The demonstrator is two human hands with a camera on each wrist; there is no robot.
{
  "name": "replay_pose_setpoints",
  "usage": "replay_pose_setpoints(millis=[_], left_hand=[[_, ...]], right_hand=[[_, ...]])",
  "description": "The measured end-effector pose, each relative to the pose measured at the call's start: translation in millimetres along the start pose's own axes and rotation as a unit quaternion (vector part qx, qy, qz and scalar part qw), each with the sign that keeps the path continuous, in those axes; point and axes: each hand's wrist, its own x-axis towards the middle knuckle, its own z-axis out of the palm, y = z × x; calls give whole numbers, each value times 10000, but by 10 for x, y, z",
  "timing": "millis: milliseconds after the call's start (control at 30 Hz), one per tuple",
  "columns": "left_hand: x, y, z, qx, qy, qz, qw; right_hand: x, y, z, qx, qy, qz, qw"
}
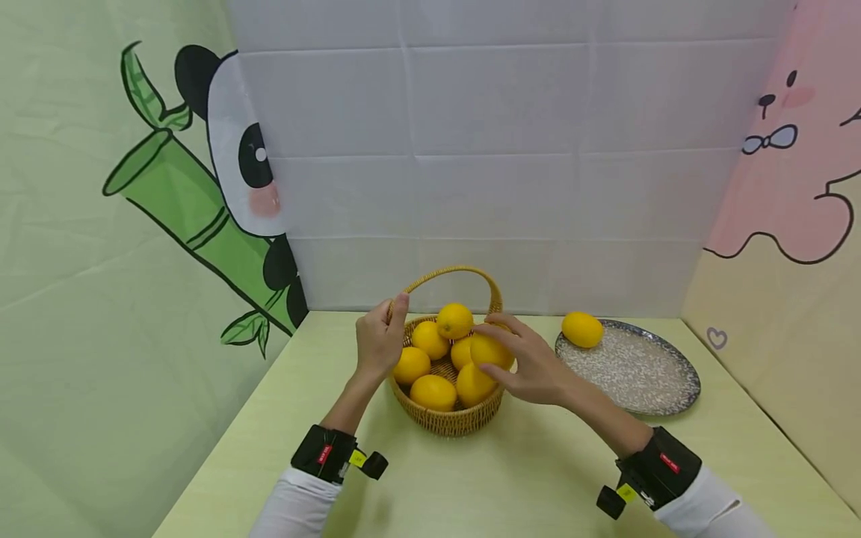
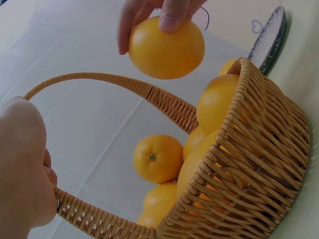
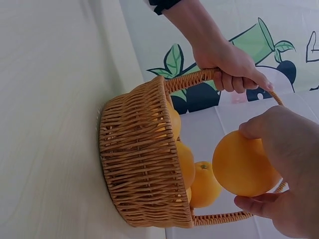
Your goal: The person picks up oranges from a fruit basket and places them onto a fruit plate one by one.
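Observation:
A wicker basket (image 1: 449,424) with a tall arched handle (image 1: 464,269) stands on the table and holds several oranges (image 1: 433,393). My left hand (image 1: 380,338) grips the left side of that handle, its fingers curled round it in the right wrist view. Above the basket's right side, my right hand (image 1: 534,364) holds one orange (image 3: 245,163) between thumb and fingers. In the left wrist view this held orange (image 2: 167,48) hangs apart from the fruit below. The basket's floor is mostly hidden by the oranges.
To the right lies a speckled oval plate (image 1: 635,370) with a dark rim. Another orange (image 1: 582,329) rests at the plate's far left edge. A pale wall sheet (image 1: 491,187) rises behind the table (image 1: 471,486).

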Motion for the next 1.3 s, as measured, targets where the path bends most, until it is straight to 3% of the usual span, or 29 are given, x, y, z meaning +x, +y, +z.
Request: replay_pose_setpoints(millis=[167,667,1067,1300], left_hand=[[4,5,-34,-48,6,15,10000],[24,-35,-101,-122,-9,22,9999],[30,-29,-145,-112,-47,37,9999],[27,-52,-172,-151,-55,4,9999]], right_hand=[[-119,61,-107,22,117,-12,9999],[-509,379,-474,-355,470,636,9962],[-683,807,-714,-783,699,907,9903],[-734,1065,-825,-745,516,1554,9837]])
